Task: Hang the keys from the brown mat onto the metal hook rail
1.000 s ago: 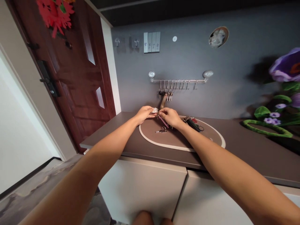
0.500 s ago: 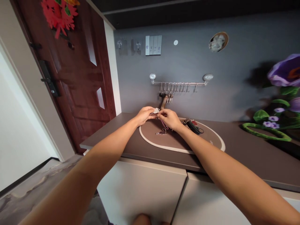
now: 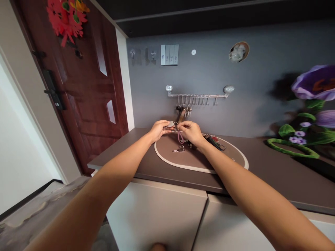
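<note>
Between finger and thumb my left hand [image 3: 158,130] grips a silvery key [image 3: 171,124]. My right hand [image 3: 191,131], closed in a pinch, has hold of a key ring [image 3: 176,123] right beside the key's head. A pinkish strap [image 3: 180,137] dangles under the fingers of that hand. Both hands are above the brown oval mat [image 3: 167,157] with a pale rim. On the mat lie a loose key with a ring [image 3: 179,149] and, partly hidden by my right wrist, a pile of keys and dark fobs [image 3: 215,142].
A clear hook rail [image 3: 199,96] on the grey wall carries several hanging keys [image 3: 184,111] at its left part. Switches [image 3: 169,55] are above it. Purple artificial flowers [image 3: 314,83] stand at the right of the counter [image 3: 117,148]. A dark red door [image 3: 91,87] is at left.
The key in my left hand has turned and shows more clearly, with the ring beside it now visible. The pink strap hangs freer. The camera view has shifted slightly.
</note>
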{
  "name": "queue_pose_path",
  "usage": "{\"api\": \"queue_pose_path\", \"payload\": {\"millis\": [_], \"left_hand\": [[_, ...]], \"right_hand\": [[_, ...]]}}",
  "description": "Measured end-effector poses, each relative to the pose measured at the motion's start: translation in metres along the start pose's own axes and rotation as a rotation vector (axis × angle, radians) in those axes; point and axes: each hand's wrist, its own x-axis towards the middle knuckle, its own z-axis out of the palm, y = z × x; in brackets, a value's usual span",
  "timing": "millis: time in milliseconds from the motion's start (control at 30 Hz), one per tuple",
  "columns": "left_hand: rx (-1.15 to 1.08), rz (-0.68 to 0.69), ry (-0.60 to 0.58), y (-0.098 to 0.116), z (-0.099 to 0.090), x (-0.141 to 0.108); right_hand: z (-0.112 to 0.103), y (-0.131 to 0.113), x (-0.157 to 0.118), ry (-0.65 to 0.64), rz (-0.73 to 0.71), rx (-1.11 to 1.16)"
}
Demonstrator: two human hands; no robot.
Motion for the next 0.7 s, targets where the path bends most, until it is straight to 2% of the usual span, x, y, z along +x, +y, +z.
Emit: {"api": "queue_pose_path", "payload": {"millis": [300,533,700], "left_hand": [[0.039,-0.086,-0.053,-0.002,0.003,-0.002],[0.178,0.012,-0.190,-0.012,0.002,-0.001],[0.327,0.041,-0.205,-0.017,0.001,0.002]], "right_hand": [[-0.002,0.001,0.003,0.009,0.002,0.307],[0.000,0.001,0.003,-0.014,0.075,0.511],[-0.001,0.002,0.003,0.009,0.122,0.567]]}}
